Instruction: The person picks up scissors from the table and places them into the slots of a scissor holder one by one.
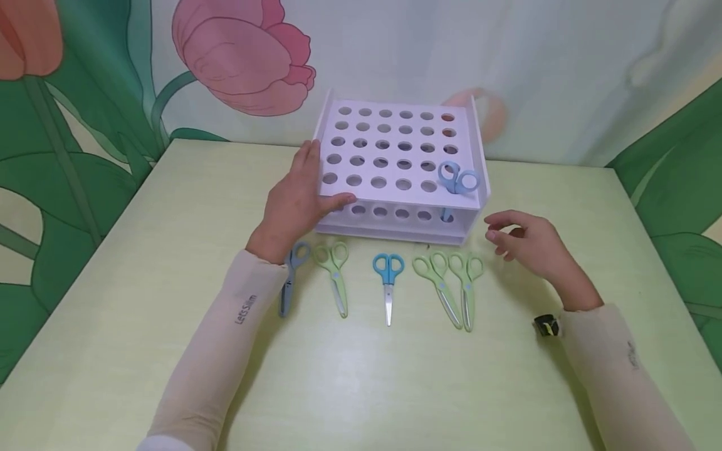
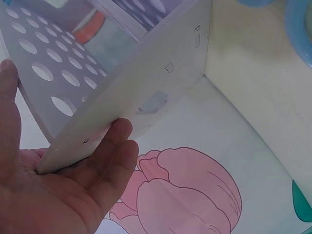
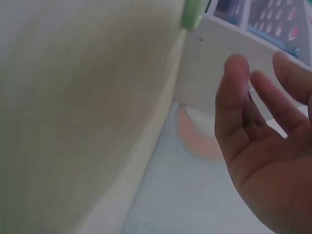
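Observation:
A white two-tier rack [image 1: 395,199] with rows of round holes stands toward the back of the table. My left hand [image 1: 294,195] grips its left front corner, thumb over the front edge and fingers along the outer side panel [image 2: 161,78]. Light-blue-handled scissors [image 1: 449,181] stand upright in the front right hole, blades down through the tier. Off the rack's right front corner is my right hand [image 1: 527,243], fingers loosely bent and holding nothing; the right wrist view shows it beside the right side panel [image 3: 204,63].
Before the rack lies a row of scissors: grey-blue scissors [image 1: 289,282] partly behind my left sleeve, green scissors [image 1: 337,279], blue-handled scissors [image 1: 388,275], then two more green pairs [image 1: 440,285] side by side. A wall with painted flowers [image 1: 242,56] borders the table's [image 1: 350,388] back edge.

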The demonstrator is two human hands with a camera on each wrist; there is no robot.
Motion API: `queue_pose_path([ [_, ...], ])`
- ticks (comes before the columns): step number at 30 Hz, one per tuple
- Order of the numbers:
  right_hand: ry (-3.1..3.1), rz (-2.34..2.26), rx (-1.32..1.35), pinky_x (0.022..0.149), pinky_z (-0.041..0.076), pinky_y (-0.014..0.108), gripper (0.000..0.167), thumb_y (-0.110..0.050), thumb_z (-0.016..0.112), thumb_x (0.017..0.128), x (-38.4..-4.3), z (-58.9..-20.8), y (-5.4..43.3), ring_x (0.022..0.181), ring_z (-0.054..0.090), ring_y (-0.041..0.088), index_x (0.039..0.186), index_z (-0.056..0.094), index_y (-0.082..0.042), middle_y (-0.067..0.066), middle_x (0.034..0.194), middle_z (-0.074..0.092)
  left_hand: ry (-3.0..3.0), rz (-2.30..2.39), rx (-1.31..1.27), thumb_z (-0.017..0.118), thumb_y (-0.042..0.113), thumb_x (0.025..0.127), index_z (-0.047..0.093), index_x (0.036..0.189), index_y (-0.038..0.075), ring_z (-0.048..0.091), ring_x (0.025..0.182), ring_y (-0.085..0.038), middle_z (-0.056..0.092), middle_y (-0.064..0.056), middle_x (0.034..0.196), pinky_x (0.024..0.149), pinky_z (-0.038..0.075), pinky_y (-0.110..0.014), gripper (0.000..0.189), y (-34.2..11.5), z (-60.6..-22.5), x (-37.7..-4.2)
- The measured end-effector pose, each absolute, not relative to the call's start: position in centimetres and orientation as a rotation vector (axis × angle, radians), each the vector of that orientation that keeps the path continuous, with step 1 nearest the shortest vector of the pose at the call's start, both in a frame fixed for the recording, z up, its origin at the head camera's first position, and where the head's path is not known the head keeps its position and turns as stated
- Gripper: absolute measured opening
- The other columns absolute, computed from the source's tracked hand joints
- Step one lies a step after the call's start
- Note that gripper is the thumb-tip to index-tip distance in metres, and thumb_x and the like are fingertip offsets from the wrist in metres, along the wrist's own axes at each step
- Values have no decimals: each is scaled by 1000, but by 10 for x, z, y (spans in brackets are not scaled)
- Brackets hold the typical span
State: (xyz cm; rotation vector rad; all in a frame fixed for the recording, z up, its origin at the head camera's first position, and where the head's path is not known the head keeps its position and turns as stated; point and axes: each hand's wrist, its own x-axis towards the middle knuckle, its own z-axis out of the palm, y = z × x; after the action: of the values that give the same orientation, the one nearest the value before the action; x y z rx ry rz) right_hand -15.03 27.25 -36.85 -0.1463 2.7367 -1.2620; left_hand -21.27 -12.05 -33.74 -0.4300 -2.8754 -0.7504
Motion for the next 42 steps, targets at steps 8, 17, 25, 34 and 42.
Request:
queue_pose_path([
  [8, 2500, -1125, -203, 57, 49, 32, 38, -11, 68, 98, -156, -384, 282, 67, 57, 26, 132, 60, 1, 16, 101, 59, -2868, -754, -445, 78, 56, 83, 13, 161, 0, 54, 120, -32, 19, -17, 164, 87, 51, -49, 116, -122, -337, -211],
  [17, 2285, -1092, -223, 46, 46, 34, 49, -9, 68, 96, -153, -398, 291, 43, 46, 21, 141, 50, -11, 8, 63, 48, -2861, -768, -459, 78, 55, 83, 12, 161, 1, 56, 107, -29, 20, -14, 163, 81, 51, -48, 116, -121, -338, -214],
  [25, 2281, -1072, -215, 42, 38, 30, 50, -11, 71, 95, -151, -398, 287, 42, 42, 19, 140, 49, -19, 7, 59, 49, -2889, -743, -433, 77, 56, 83, 10, 161, 1, 54, 117, -31, 17, -15, 165, 86, 51, -47, 117, -120, -337, -214],
  [34, 2356, -997, -275, 49, 46, 33, 38, -12, 74, 92, -150, -393, 287, 47, 50, 22, 126, 56, -12, 8, 64, 52, -2888, -763, -432, 78, 55, 84, 11, 161, 0, 53, 122, -34, 17, -18, 165, 90, 50, -50, 116, -121, -338, -214],
  [42, 2285, -1050, -339, 57, 50, 33, 38, -15, 78, 90, -153, -391, 298, 58, 58, 26, 117, 52, -7, 10, 68, 55, -2898, -753, -426, 77, 57, 83, 11, 161, 1, 51, 126, -34, 16, -18, 165, 93, 48, -50, 117, -121, -337, -214],
])
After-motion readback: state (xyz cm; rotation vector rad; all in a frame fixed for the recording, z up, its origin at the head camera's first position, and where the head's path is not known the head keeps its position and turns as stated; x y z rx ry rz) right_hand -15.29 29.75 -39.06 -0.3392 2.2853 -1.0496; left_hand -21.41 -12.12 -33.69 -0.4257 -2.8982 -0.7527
